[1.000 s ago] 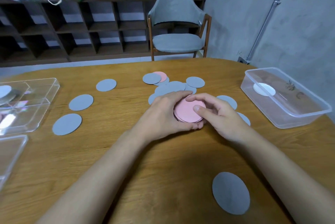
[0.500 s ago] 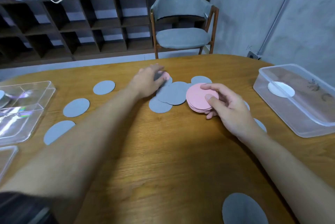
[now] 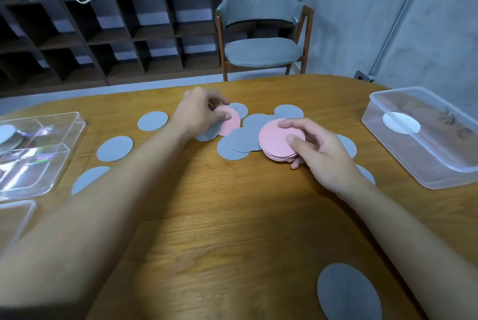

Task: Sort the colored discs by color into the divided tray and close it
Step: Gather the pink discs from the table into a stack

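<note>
Head view, frame centre: right hand [image 3: 320,154] pinches pink stack [image 3: 280,142]; left hand [image 3: 199,112] fingers a loose pink disc [image 3: 229,121] (thin, light; lift by edge).

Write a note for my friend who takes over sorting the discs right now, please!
Right hand: holds the pink stack, gripped at its edge.
Left hand: fingers on a single pink disc lying among the grey discs.
Divided tray: open at the table's left, a grey disc in one compartment.
Clear tub at the right holds one white disc.
Done: most pinks gathered.
Left: add that pink, collect the scattered greys, fill the tray, close it.
</note>
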`<action>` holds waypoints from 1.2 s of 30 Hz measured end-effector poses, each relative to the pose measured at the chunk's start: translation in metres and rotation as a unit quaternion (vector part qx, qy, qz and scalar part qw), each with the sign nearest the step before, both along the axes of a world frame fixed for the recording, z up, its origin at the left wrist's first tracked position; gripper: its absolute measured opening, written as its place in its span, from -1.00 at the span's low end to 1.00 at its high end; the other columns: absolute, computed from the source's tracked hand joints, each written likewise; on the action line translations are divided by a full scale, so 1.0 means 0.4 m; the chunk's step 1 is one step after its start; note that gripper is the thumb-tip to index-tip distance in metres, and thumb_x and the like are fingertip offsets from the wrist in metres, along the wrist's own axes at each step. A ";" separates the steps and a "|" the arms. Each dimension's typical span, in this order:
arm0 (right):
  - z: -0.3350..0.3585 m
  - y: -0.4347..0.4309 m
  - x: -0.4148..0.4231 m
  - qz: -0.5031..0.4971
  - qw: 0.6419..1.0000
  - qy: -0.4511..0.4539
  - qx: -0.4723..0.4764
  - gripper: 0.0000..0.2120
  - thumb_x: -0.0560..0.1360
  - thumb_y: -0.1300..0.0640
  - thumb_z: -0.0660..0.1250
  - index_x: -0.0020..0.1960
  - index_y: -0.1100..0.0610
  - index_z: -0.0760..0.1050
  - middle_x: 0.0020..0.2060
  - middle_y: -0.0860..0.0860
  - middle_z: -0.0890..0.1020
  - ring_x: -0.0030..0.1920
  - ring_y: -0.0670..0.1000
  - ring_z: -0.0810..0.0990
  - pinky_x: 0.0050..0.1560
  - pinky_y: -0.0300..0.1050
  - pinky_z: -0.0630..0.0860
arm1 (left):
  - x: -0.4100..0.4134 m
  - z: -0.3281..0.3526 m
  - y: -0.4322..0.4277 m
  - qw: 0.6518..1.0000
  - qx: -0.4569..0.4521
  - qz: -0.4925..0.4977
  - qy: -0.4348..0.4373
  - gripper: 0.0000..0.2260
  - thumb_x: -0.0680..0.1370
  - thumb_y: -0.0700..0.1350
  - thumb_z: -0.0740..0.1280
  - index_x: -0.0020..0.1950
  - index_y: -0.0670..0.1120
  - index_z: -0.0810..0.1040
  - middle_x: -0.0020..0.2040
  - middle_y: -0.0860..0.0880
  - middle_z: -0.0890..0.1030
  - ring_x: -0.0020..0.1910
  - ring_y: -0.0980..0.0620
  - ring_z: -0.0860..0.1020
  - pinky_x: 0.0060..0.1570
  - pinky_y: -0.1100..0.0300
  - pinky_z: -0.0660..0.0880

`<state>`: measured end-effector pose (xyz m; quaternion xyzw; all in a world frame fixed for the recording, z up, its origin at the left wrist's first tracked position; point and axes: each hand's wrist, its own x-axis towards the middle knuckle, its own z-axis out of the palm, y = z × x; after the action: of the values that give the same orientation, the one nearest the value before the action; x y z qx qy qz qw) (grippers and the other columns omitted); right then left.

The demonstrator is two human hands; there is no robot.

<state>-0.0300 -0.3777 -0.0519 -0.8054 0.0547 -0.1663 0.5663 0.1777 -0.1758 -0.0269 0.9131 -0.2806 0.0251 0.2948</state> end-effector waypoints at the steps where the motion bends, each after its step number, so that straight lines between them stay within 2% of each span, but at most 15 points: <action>1: 0.000 0.007 -0.003 0.004 1.000 0.001 0.000 -0.75 0.67 0.21 0.27 0.25 -0.05 0.59 0.14 -0.26 0.64 -0.23 0.17 0.60 -0.07 0.06 0.68 | -0.010 0.002 0.015 0.999 -0.023 0.012 0.020 -0.80 0.50 0.00 0.56 0.10 0.03 0.75 -0.06 0.08 0.70 -0.01 0.07 0.61 -0.09 0.24 0.45; 4: 0.005 0.028 -0.016 0.016 1.000 0.009 -0.007 -0.75 0.67 0.20 0.28 0.25 -0.06 0.59 0.16 -0.24 0.64 -0.18 0.25 0.61 -0.05 0.14 0.67 | -0.038 0.000 0.063 0.994 -0.075 0.042 0.072 -0.89 0.52 -0.03 0.55 0.01 0.00 0.75 -0.11 0.00 0.72 -0.13 0.09 0.60 -0.20 0.25 0.45; 8: 0.015 0.055 -0.025 0.020 0.999 0.019 -0.032 -0.75 0.67 0.14 0.29 0.22 -0.16 0.59 0.11 -0.17 0.65 -0.29 0.15 0.66 0.02 0.14 0.60 | -0.102 0.016 0.131 0.969 -0.209 0.094 0.091 -0.93 0.53 -0.06 0.54 -0.03 -0.03 0.73 -0.22 0.04 0.68 -0.24 0.15 0.59 -0.17 0.26 0.49; 10: 0.020 0.076 -0.025 0.021 0.999 0.020 -0.033 -0.75 0.66 0.13 0.29 0.19 -0.19 0.59 0.09 -0.15 0.66 -0.33 0.09 0.66 0.03 0.13 0.60 | -0.142 0.031 0.163 0.937 -0.308 0.112 0.124 -0.93 0.54 -0.08 0.53 -0.01 -0.03 0.74 -0.16 0.01 0.73 -0.18 0.14 0.64 -0.12 0.25 0.53; 13: 0.023 0.114 -0.025 0.024 0.999 0.023 -0.033 -0.75 0.66 0.14 0.28 0.20 -0.17 0.59 0.06 -0.12 0.66 -0.34 0.05 0.65 0.01 0.10 0.60 | -0.218 0.033 0.183 0.880 -0.396 0.055 0.256 -0.86 0.54 -0.15 0.53 0.08 -0.14 0.75 -0.09 -0.12 0.75 -0.14 0.03 0.64 -0.06 0.19 0.55; 15: 0.024 0.137 -0.024 0.033 0.998 0.026 -0.037 -0.75 0.67 0.13 0.28 0.21 -0.17 0.59 0.00 -0.06 0.67 -0.34 0.05 0.66 -0.01 0.09 0.60 | -0.271 0.022 0.182 0.874 -0.390 0.030 0.289 -0.84 0.56 -0.19 0.50 0.12 -0.21 0.72 -0.12 -0.16 0.73 -0.21 0.03 0.62 -0.17 0.27 0.57; 17: 0.026 0.155 -0.023 0.045 0.998 0.028 -0.037 -0.75 0.67 0.13 0.28 0.21 -0.18 0.59 -0.03 -0.06 0.68 -0.33 0.08 0.67 -0.02 0.08 0.60 | -0.305 0.010 0.177 0.894 -0.363 0.039 0.260 -0.86 0.56 -0.22 0.50 0.10 -0.23 0.72 -0.14 -0.18 0.73 -0.25 0.09 0.66 -0.23 0.35 0.56; 20: 0.030 0.175 -0.027 0.063 0.997 0.022 -0.024 -0.74 0.67 0.17 0.27 0.21 -0.15 0.59 0.00 -0.14 0.67 -0.32 0.05 0.65 -0.11 -0.01 0.61 | -0.329 -0.013 0.174 0.896 -0.360 0.060 0.255 -0.86 0.54 -0.23 0.53 0.07 -0.23 0.72 -0.12 -0.16 0.76 -0.30 0.14 0.66 -0.26 0.35 0.55; 23: 0.032 0.188 -0.031 0.082 0.996 0.018 -0.009 -0.74 0.68 0.21 0.25 0.24 -0.08 0.57 0.08 -0.22 0.65 -0.27 -0.03 0.62 -0.18 -0.11 0.62 | -0.348 -0.037 0.172 0.894 -0.358 0.070 0.259 -0.85 0.53 -0.16 0.54 0.06 -0.18 0.72 -0.10 -0.14 0.77 -0.28 0.13 0.65 -0.25 0.33 0.54; 26: 0.026 0.194 -0.035 0.106 0.994 0.019 -0.004 -0.73 0.69 0.21 0.24 0.31 -0.05 0.54 0.10 -0.15 0.62 -0.11 0.01 0.66 -0.12 0.03 0.69 | -0.363 -0.041 0.169 0.886 -0.371 0.054 0.271 -0.85 0.56 -0.15 0.51 0.12 -0.12 0.71 -0.13 -0.09 0.78 -0.26 0.13 0.66 -0.20 0.33 0.55; 28: 0.028 0.197 -0.038 0.123 0.992 0.019 0.010 -0.72 0.70 0.20 0.22 0.35 -0.03 0.52 0.11 -0.15 0.60 -0.04 0.00 0.65 -0.09 0.05 0.71 | -0.369 -0.039 0.168 0.883 -0.376 0.033 0.281 -0.84 0.60 -0.16 0.46 0.18 -0.09 0.70 -0.12 -0.05 0.78 -0.25 0.16 0.67 -0.20 0.33 0.55; 31: 0.030 0.201 -0.043 0.132 0.991 0.023 0.023 -0.70 0.72 0.18 0.17 0.37 -0.04 0.52 0.15 -0.18 0.59 0.01 0.00 0.65 -0.06 0.09 0.72 | -0.371 -0.042 0.167 0.902 -0.344 0.003 0.263 -0.84 0.63 -0.12 0.42 0.19 -0.02 0.73 -0.06 -0.01 0.78 -0.17 0.17 0.66 -0.15 0.26 0.56; 33: 0.027 0.201 -0.041 0.134 0.990 0.033 0.018 -0.69 0.73 0.12 0.13 0.36 -0.10 0.53 0.21 -0.15 0.58 0.04 0.09 0.65 -0.04 0.19 0.70 | -0.373 -0.045 0.164 0.914 -0.319 -0.010 0.249 -0.83 0.66 -0.09 0.38 0.18 0.01 0.74 -0.03 0.00 0.76 -0.15 0.11 0.65 -0.12 0.15 0.62; 36: 0.031 0.205 -0.042 0.137 0.989 0.050 0.025 -0.68 0.75 0.04 0.08 0.33 -0.17 0.55 0.27 -0.04 0.53 0.03 0.19 0.64 -0.01 0.31 0.66 | -0.381 -0.041 0.158 0.904 -0.331 -0.010 0.271 -0.81 0.67 -0.10 0.36 0.24 0.03 0.71 0.04 -0.01 0.75 -0.17 -0.05 0.73 -0.14 0.07 0.70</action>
<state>-0.0467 -0.2958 -0.0396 -0.7982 -0.0233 -0.0452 0.6003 0.0252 -0.1126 -0.0434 0.7313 -0.1743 -0.1352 0.6454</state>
